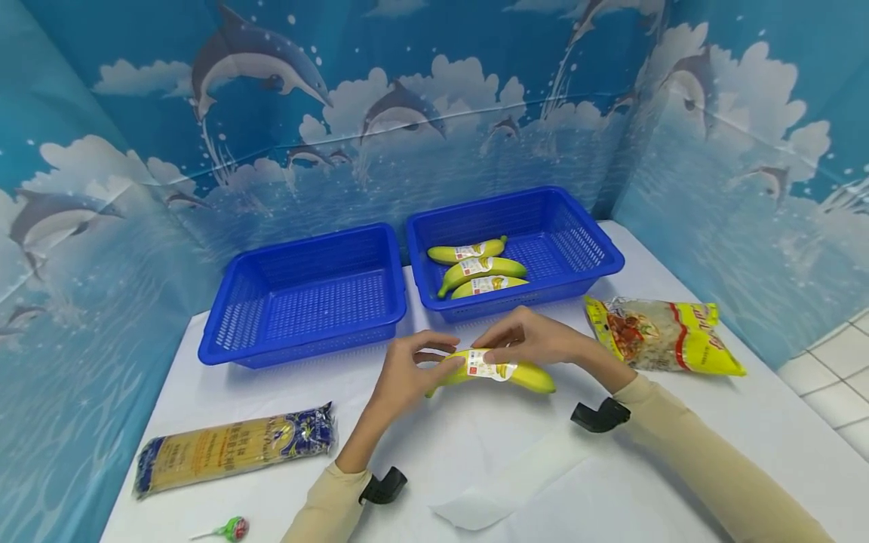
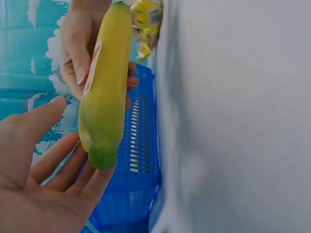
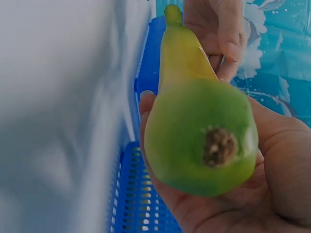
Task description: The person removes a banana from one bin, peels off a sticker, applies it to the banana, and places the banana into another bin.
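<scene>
A yellow banana with green ends and a white label lies crosswise between my two hands, close over the white table. My right hand grips it, thumb over the label and fingers behind; the right wrist view shows the banana's dark blunt tip facing the camera. At the stem end is my left hand. Its thumb stands apart from the peel in the left wrist view, while the extended fingers lie behind the stem end.
Behind the hands, a blue basket on the right holds three labelled bananas; another blue basket stands left. A noodle packet and lollipop lie left, a yellow bag right. A whitish strip lies in front.
</scene>
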A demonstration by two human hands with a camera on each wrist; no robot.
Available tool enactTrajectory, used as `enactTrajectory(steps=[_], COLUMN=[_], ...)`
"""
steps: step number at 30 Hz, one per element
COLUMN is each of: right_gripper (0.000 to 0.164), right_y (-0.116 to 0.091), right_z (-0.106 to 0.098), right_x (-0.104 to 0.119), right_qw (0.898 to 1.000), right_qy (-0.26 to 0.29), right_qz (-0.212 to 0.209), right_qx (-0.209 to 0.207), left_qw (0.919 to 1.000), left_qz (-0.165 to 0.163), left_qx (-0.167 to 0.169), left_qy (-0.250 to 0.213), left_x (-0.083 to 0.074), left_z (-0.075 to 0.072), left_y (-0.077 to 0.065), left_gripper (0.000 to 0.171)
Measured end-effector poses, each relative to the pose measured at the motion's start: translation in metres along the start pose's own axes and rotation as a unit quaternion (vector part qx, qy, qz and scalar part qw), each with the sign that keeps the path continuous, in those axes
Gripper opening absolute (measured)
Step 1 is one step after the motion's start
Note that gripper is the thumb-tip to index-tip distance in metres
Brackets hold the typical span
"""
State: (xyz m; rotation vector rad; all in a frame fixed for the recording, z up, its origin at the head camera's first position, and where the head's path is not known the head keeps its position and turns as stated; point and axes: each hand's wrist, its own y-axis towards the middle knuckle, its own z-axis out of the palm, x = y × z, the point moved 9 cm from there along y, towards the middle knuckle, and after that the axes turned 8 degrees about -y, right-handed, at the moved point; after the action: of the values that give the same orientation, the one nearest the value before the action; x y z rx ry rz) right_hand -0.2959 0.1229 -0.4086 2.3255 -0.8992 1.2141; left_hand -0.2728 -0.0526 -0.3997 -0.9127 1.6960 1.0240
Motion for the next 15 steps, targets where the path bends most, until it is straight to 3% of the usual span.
enactTrajectory(steps=[5, 9, 12, 15], right_gripper=[0.031, 0.033, 0.034, 0.035], right_y=[-0.012, -0.024, -0.032, -0.039], right_z=[-0.012, -0.024, -0.034, -0.044], right_x=[-0.001, 0.0, 0.002, 0.003], right_qw=[1.0, 1.0, 1.0, 1.0], right_qy=[-0.011, -0.006, -0.002, -0.005], right_qz=[0.007, 0.006, 0.003, 0.007], right_qx=[0.006, 0.011, 0.01, 0.004], left_qw=[0.9938, 0.981, 0.9679, 0.9505], left_qz=[-0.051, -0.118, -0.163, -0.187], left_qx=[-0.098, -0.153, -0.176, -0.197], left_qy=[-0.017, -0.016, -0.076, -0.151], left_x=[0.007, 0.02, 0.031, 0.04], left_z=[-0.015, -0.019, -0.017, -0.014], left_y=[0.004, 0.007, 0.012, 0.016], left_gripper=[0.019, 0.028, 0.044, 0.054])
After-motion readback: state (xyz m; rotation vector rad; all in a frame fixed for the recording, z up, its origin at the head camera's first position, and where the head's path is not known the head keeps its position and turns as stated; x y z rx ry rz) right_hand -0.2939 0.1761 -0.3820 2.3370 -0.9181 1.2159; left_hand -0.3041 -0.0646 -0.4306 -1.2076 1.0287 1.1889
